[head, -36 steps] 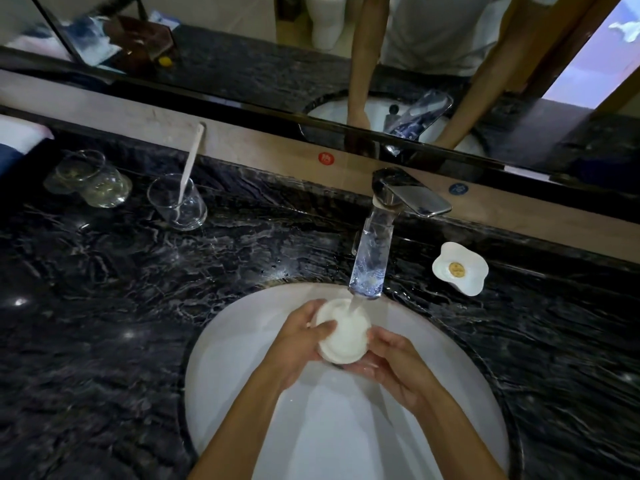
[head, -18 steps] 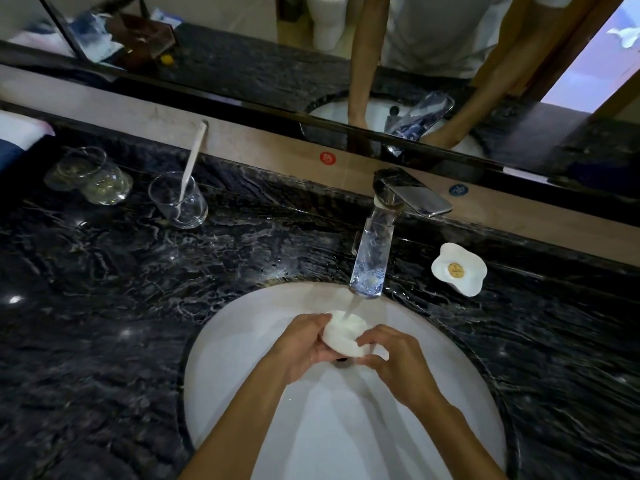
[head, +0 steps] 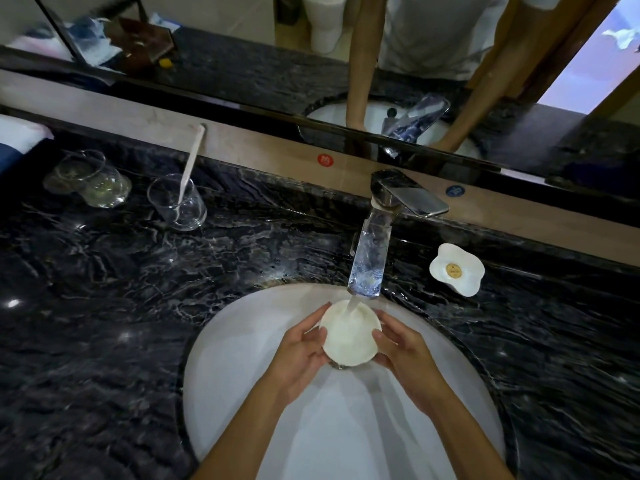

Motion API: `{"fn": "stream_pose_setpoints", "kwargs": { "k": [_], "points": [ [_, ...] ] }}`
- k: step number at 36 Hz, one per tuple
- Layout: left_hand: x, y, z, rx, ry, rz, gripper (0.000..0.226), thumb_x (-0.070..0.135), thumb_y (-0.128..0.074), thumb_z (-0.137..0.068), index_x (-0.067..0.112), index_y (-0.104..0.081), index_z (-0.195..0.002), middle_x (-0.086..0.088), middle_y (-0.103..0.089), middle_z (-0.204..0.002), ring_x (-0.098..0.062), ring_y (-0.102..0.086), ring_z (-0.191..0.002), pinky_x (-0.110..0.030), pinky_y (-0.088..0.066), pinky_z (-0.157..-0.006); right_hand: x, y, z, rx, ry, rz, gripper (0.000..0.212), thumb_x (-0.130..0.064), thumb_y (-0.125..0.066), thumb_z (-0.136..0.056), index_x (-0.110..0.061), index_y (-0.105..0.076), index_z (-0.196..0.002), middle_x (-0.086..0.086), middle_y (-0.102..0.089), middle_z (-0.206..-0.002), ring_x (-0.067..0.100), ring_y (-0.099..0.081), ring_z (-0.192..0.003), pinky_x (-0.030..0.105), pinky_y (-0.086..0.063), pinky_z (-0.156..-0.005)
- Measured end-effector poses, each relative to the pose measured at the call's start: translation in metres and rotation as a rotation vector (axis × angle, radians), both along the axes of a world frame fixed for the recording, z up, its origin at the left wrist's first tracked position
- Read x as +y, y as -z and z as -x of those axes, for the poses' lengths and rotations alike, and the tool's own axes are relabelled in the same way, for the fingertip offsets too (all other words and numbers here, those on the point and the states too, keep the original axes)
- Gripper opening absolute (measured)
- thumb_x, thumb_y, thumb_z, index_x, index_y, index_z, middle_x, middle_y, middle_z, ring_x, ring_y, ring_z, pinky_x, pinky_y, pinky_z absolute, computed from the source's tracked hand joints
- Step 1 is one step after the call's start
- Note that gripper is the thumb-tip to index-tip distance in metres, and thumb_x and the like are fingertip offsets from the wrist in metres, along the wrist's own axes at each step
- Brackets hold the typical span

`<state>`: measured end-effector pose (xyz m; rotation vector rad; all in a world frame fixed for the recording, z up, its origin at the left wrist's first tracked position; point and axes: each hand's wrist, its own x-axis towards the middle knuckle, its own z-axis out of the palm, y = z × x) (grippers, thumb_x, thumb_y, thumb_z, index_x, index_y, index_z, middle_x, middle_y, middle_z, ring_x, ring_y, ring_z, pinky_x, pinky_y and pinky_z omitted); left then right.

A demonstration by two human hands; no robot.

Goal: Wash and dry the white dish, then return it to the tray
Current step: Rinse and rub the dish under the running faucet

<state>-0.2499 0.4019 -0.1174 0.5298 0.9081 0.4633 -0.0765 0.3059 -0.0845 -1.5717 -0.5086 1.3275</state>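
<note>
A small round white dish [head: 349, 336] is held over the white sink basin [head: 242, 358], face up under the running water from the chrome faucet [head: 388, 216]. My left hand [head: 299, 355] grips its left rim with curled fingers. My right hand [head: 401, 351] grips its right rim. The stream lands inside the dish near its far edge. No tray is in view.
A flower-shaped white soap dish [head: 456, 269] with a gold disc sits right of the faucet on the black marble counter [head: 104, 306]. A glass with a toothbrush [head: 178, 202] and two more glasses [head: 88, 181] stand at the left. A mirror runs along the back.
Half a second ago the dish was tilted on edge between my hands; now it is turned face up and raised slightly under the stream.
</note>
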Motion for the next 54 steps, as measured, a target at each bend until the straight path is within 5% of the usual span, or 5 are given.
{"fn": "stream_pose_setpoints", "kwargs": {
  "k": [6, 20, 35, 46, 54],
  "points": [
    [-0.002, 0.000, -0.004, 0.074, -0.031, 0.118, 0.033, 0.006, -0.049, -0.101, 0.003, -0.059, -0.132, -0.025, -0.064, -0.131, -0.041, -0.066, -0.110, -0.046, -0.061, -0.072, 0.013, -0.009, 0.005, -0.163, -0.023, 0.077, 0.024, -0.009, -0.063, -0.095, -0.010, -0.069, -0.118, 0.012, -0.074, -0.105, 0.017, -0.075, -0.087, 0.028, -0.061, -0.066],
    [0.018, -0.020, 0.002, 0.178, 0.086, -0.157, 0.036, 0.012, -0.066, -0.092, 0.018, -0.065, -0.128, -0.013, -0.068, -0.120, -0.033, -0.066, -0.111, -0.048, -0.060, -0.081, 0.009, 0.010, 0.014, 0.254, 0.031, 0.059, 0.028, -0.005, -0.043, -0.104, 0.004, -0.059, -0.127, 0.024, -0.068, -0.123, 0.039, -0.068, -0.111, 0.053, -0.059, -0.088],
    [-0.002, -0.008, -0.002, 0.087, 0.046, 0.064, 0.027, 0.006, -0.050, -0.100, 0.009, -0.064, -0.123, -0.018, -0.070, -0.112, -0.035, -0.071, -0.092, -0.044, -0.061, -0.066, 0.018, -0.019, 0.005, -0.126, 0.013, 0.125, 0.015, -0.010, -0.065, -0.095, -0.003, -0.075, -0.103, 0.013, -0.079, -0.095, 0.023, -0.076, -0.087, 0.035, -0.064, -0.075],
    [0.020, -0.027, 0.003, 0.253, 0.208, -0.150, 0.033, 0.007, -0.062, -0.094, 0.018, -0.065, -0.126, -0.020, -0.067, -0.116, -0.037, -0.067, -0.103, -0.041, -0.061, -0.068, 0.002, 0.009, 0.014, 0.376, 0.104, 0.164, 0.027, -0.004, -0.044, -0.104, 0.004, -0.061, -0.124, 0.023, -0.071, -0.119, 0.037, -0.068, -0.112, 0.048, -0.059, -0.091],
    [0.005, -0.023, 0.013, 0.136, 0.152, -0.079, 0.036, -0.001, -0.061, -0.094, 0.016, -0.066, -0.125, -0.013, -0.067, -0.122, -0.033, -0.069, -0.104, -0.053, -0.060, -0.085, -0.008, -0.018, 0.000, -0.071, 0.043, 0.181, 0.028, -0.003, -0.056, -0.098, -0.023, -0.071, -0.111, 0.003, -0.074, -0.117, 0.021, -0.066, -0.110, 0.042, -0.053, -0.096]
  ]
}}
